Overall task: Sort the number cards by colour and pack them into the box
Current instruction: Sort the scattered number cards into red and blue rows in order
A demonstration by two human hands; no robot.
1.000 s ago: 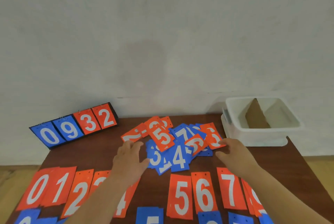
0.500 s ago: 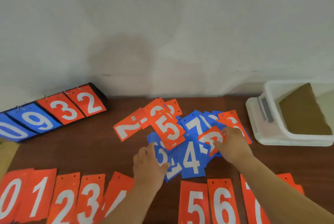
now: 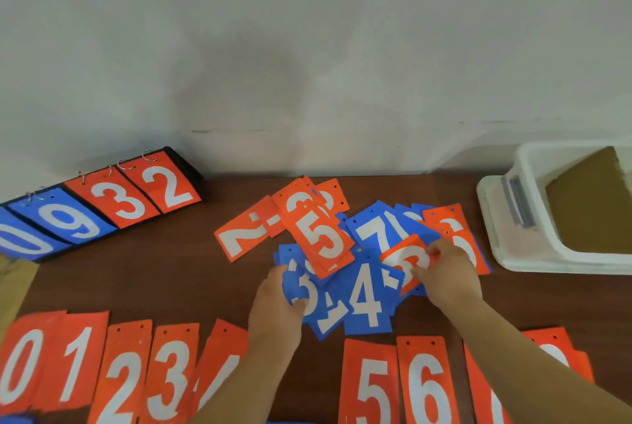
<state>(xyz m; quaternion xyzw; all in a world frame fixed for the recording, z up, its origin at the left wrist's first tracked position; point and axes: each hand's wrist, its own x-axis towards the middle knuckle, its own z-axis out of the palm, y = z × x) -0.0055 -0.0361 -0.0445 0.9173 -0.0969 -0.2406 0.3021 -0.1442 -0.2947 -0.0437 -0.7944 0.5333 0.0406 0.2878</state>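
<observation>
A mixed heap of orange and blue number cards (image 3: 366,290) lies in the middle of the brown table (image 3: 154,273). My right hand (image 3: 448,280) pinches an orange 3 card (image 3: 405,258) at the heap's right side. My left hand (image 3: 273,311) grips the edge of a blue 3 card (image 3: 304,287) at the heap's left. A row of orange cards (image 3: 119,372), 0 to 7, runs along the near edge. The white box (image 3: 513,252) with a brown cardboard divider (image 3: 591,215) stands at the far right.
A black flip scoreboard (image 3: 102,208) showing 0 9 3 2 leans against the wall at the back left. The white wall runs right behind the table. A brown paper piece (image 3: 13,283) lies at the left edge.
Both hands moved forward into the heap. My right hand took hold of the orange 3 card, my left hand took the blue 3 card. The camera tilted down and closer.
</observation>
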